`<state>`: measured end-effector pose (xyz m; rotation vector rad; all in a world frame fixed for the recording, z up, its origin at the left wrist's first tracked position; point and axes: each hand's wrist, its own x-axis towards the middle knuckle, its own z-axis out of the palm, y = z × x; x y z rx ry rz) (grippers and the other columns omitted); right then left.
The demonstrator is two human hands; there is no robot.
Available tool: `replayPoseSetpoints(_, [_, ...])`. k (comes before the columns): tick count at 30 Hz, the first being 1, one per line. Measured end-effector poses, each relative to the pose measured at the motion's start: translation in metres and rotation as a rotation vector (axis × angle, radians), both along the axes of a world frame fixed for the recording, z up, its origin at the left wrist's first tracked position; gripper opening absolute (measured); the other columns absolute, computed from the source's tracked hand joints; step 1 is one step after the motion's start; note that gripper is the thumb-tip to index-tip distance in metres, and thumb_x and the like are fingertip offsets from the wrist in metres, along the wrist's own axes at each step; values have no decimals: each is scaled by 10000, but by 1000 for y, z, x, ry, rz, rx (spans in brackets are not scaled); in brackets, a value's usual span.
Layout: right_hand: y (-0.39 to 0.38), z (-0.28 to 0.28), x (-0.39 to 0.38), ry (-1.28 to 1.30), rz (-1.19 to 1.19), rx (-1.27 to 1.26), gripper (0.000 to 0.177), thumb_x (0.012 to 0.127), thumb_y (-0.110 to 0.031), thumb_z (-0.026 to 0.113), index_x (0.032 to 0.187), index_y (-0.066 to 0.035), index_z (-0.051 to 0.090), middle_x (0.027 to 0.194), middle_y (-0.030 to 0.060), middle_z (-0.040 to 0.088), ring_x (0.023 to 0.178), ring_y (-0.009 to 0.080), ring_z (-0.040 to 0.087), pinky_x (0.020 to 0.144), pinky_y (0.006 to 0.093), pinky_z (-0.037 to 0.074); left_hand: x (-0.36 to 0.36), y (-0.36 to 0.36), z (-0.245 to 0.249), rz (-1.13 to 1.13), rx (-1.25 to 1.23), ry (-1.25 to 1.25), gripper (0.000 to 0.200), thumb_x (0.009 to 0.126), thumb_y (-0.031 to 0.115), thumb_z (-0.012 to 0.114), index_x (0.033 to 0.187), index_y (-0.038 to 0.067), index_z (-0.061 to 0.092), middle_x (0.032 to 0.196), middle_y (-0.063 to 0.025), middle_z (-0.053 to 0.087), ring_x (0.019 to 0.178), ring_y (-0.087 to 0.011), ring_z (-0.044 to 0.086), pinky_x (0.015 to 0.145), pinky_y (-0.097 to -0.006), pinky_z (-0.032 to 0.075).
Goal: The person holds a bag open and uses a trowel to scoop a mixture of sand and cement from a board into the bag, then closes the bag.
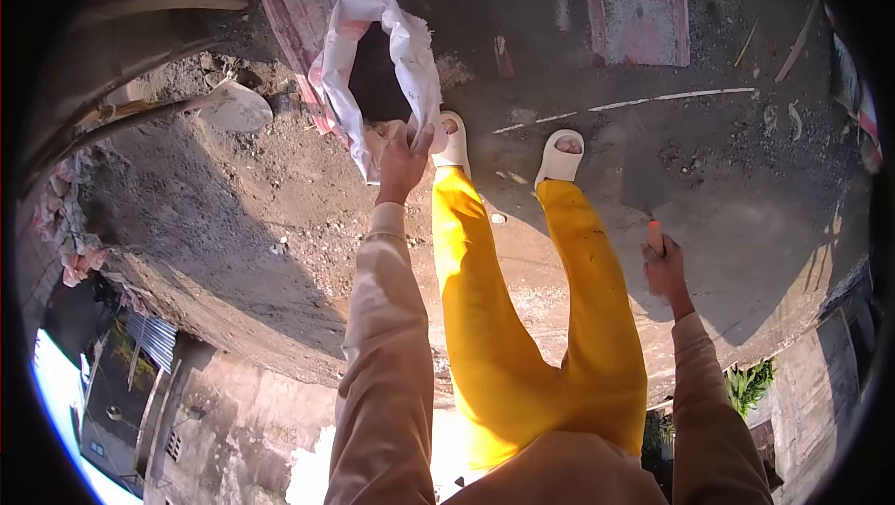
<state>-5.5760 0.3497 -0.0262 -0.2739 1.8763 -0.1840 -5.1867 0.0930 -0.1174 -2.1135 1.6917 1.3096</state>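
Note:
My left hand (404,165) grips the near rim of a white sack (417,67), whose mouth is open and shows dark material inside. The sack stands just in front of my left foot. On the right, my right hand (665,269) is closed around the orange handle of a trowel (643,179). The grey trowel blade points forward over the ground, and its outline is hard to tell from the dark soil.
A shovel (237,107) rests on the soil heap at the left. Stained sheets (641,3) lie ahead, and a thin white strip (625,106) lies beyond my sandalled feet. A wall (242,412) shows at the lower left.

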Motion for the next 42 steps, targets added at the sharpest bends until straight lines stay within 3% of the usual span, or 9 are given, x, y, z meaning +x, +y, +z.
replayPoseSetpoints(4, [-72, -38, 75, -190, -175, -88, 191, 779, -170, 657, 785, -38, 518, 668, 38, 540, 503, 111, 507, 467, 256, 421, 19, -15, -9, -78, -262, 58, 370, 808, 390, 594, 831, 26, 532, 729, -151, 599, 658, -318, 588, 633, -426, 462])
replayPoseSetpoints(8, [-171, -88, 174, -115, -205, -144, 378, 692, -333, 744, 815, -22, 567, 723, 66, 596, 602, 148, 571, 555, 294, 457, 35, -75, 0, -299, -741, -219, 407, 733, 344, 667, 963, 37, 533, 899, -152, 534, 894, -338, 530, 764, -433, 436])
replayPoseSetpoints(16, [-267, -183, 274, 342, 76, -350, 587, 579, -397, 808, 949, -6, 575, 864, 170, 634, 758, 284, 624, 681, 376, 486, 33, -156, -65, -405, -291, -593, 893, 658, 601, 644, 1237, -12, 350, 1224, -237, 395, 1112, -388, 436, 894, -512, 380])
replayPoseSetpoints(18, [-267, -197, 278, 566, 270, -300, 619, 563, -401, 814, 973, -12, 561, 885, 180, 632, 796, 296, 624, 704, 383, 488, 45, -164, -75, -482, -321, -636, 838, 656, 625, 625, 1191, 3, 457, 1193, -226, 476, 1092, -372, 493, 873, -473, 421])
replayPoseSetpoints(20, [-263, -202, 273, 646, 255, -257, 683, 561, -421, 809, 1013, -1, 517, 906, 190, 619, 856, 317, 616, 748, 406, 484, 55, -180, -71, -510, 49, -555, 612, 700, 547, 615, 1043, 41, 600, 1045, -173, 606, 980, -327, 592, 808, -418, 473])
replayPoseSetpoints(23, [-260, -212, 263, 408, 217, -170, 636, 593, -340, 799, 1026, 14, 496, 898, 208, 611, 880, 344, 607, 759, 424, 481, 79, -194, -64, -587, -109, -544, 369, 756, 389, 569, 905, 62, 657, 890, -166, 658, 870, -345, 632, 763, -426, 500])
replayPoseSetpoints(30, [-260, -200, 268, 308, -54, -469, 457, 638, -181, 750, 974, 19, 515, 877, 194, 617, 833, 325, 620, 729, 403, 488, 131, -215, -21, -584, -88, -458, 371, 815, 362, 541, 898, 11, 631, 881, -240, 622, 875, -403, 592, 754, -476, 472])
replayPoseSetpoints(32, [-280, -169, 271, -44, -519, -357, 405, 648, -148, 747, 949, 21, 535, 886, 149, 614, 817, 268, 618, 729, 378, 481, 136, -219, -9, -565, -112, -460, 387, 819, 375, 542, 930, 15, 631, 886, -238, 621, 875, -410, 586, 747, -484, 461])
replayPoseSetpoints(42, [-288, -63, 261, -154, -447, -423, 296, 708, -71, 685, 965, -4, 554, 879, 81, 602, 784, 163, 595, 711, 300, 470, 206, -165, 55, 56, -372, -185, 371, 858, 295, 534, 878, -65, 618, 697, -220, 606, 628, -305, 585, 587, -410, 420])
